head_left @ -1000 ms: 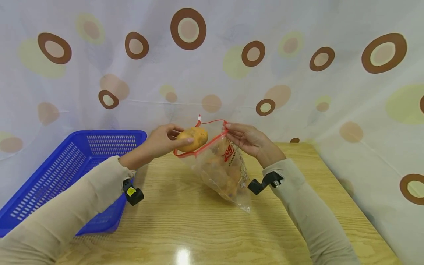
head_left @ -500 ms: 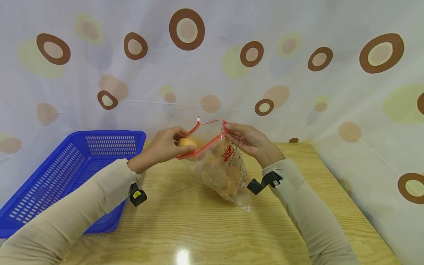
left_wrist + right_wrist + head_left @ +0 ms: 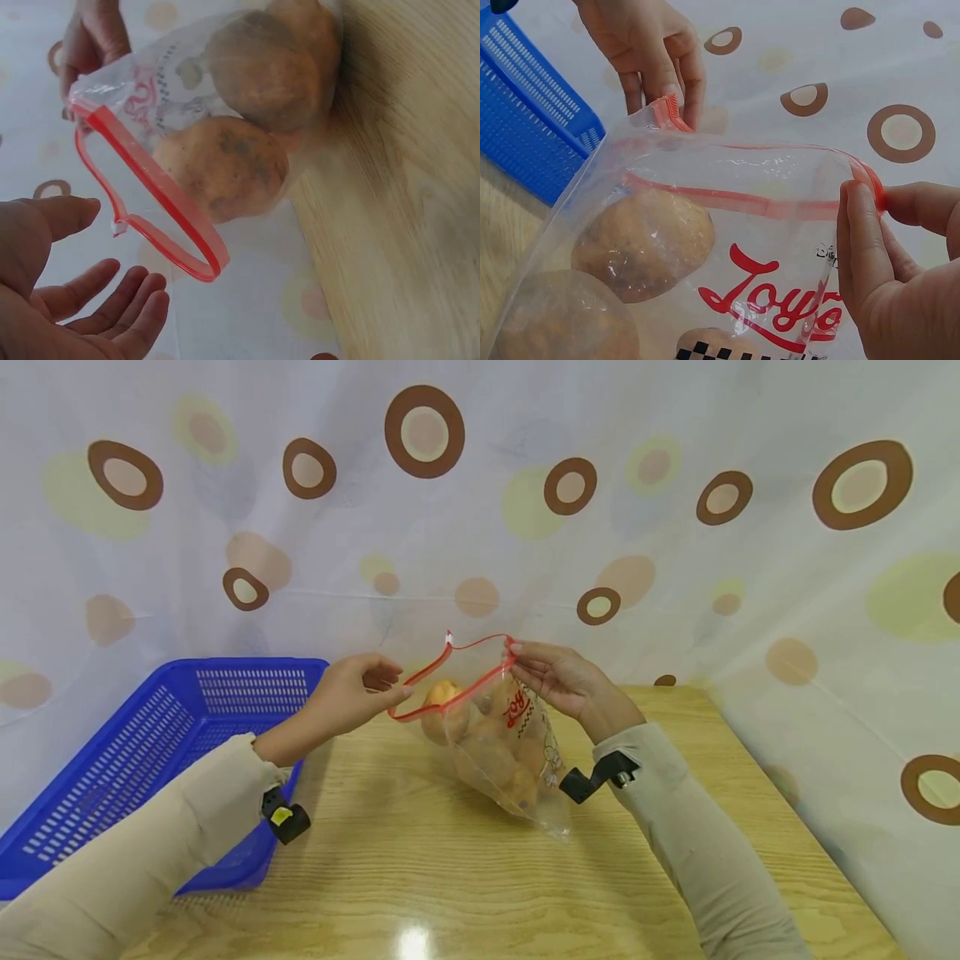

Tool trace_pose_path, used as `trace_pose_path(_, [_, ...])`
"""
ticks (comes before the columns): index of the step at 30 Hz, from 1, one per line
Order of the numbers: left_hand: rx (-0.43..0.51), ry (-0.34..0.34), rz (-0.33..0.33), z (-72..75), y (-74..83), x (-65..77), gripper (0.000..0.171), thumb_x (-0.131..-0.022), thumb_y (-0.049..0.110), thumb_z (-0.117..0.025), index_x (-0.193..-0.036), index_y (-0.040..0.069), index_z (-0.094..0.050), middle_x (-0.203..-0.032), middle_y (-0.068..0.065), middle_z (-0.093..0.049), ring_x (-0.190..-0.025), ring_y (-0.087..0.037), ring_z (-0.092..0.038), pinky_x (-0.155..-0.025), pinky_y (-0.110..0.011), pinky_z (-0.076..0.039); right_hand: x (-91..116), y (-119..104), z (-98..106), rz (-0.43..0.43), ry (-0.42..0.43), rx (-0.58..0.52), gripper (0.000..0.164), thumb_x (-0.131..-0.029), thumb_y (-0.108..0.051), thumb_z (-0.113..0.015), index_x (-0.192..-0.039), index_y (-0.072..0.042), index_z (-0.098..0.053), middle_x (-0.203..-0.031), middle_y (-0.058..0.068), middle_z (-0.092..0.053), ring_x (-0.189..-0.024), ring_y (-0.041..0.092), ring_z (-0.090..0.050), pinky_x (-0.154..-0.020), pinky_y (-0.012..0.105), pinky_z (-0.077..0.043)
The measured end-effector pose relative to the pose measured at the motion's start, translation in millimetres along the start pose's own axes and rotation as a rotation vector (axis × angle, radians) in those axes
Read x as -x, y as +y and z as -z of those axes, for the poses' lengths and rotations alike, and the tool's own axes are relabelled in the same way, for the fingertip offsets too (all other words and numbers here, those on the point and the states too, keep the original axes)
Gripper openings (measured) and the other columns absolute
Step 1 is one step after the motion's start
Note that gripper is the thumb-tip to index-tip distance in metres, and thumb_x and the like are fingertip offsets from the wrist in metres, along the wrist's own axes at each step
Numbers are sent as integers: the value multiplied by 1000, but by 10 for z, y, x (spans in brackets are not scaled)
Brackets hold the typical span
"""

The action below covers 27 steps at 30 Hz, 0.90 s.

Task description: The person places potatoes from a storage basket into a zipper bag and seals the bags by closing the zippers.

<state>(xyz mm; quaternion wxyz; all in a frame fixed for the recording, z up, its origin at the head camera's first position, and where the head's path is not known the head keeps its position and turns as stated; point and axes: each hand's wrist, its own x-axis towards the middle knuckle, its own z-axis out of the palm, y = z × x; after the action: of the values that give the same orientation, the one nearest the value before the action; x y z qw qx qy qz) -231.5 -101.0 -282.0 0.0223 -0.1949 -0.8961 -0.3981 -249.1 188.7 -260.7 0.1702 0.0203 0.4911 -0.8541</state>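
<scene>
A clear zip bag with a red zip edge and red lettering stands on the table, holding several potatoes. My right hand pinches a corner of its mouth between thumb and fingers. At the other end of the mouth my left hand has nothing in it; in the left wrist view its fingers are spread and apart from the bag. The uppermost potato lies inside, just below the red edge. A white slider sits on the zip.
To the left stands a blue plastic basket with slotted walls, close to my left forearm. The wooden table extends in front of the bag. Behind it hangs a white sheet with brown rings and spots.
My left hand put a potato through the mouth of the bag, let go of it and drew back to the left. My right hand stays on the bag's corner.
</scene>
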Motion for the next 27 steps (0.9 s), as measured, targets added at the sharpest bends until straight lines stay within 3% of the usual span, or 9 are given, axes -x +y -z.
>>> trace_pose_path(7, [155, -105, 166, 69, -30, 154, 40, -94, 33, -63, -119, 2, -64, -115, -14, -65, -104, -25, -61, -88, -39, -53, -6, 9, -1, 0, -5, -2, 18, -96, 2, -51, -92, -1, -69, -86, 10, -69, -78, 16, -69, -70, 19, -56])
trace_pose_path(13, [410, -216, 216, -14, -48, 266, 38, -94, 21, -63, -120, -7, -61, -109, -16, -68, -101, -24, -66, -88, -33, -54, -26, 24, 8, 5, -10, -1, 19, -97, 3, -50, -92, -1, -68, -86, 10, -69, -78, 16, -69, -71, 20, -56])
trace_pose_path(16, [489, -254, 218, -97, -27, 311, 39, -93, 18, -64, -122, -8, -60, -111, -14, -68, -104, -24, -65, -91, -34, -53, -29, 29, 13, 5, -16, -8, 20, -97, 2, -50, -92, -1, -69, -86, 10, -69, -78, 16, -69, -71, 20, -56])
trace_pose_path(21, [543, -254, 215, -270, 47, 347, 40, -92, 15, -66, -123, -8, -60, -112, -15, -68, -107, -28, -64, -93, -35, -52, -27, 38, 7, 1, -18, -11, 20, -96, 2, -50, -92, -1, -69, -86, 10, -69, -78, 16, -69, -71, 20, -56])
trace_pose_path(27, [622, -179, 229, -445, 113, 302, 40, -91, 14, -67, -122, -9, -60, -118, -20, -65, -105, -26, -65, -93, -36, -52, -30, 52, -12, -1, -20, -13, 19, -97, 2, -50, -91, -1, -69, -86, 10, -69, -79, 17, -69, -70, 20, -56])
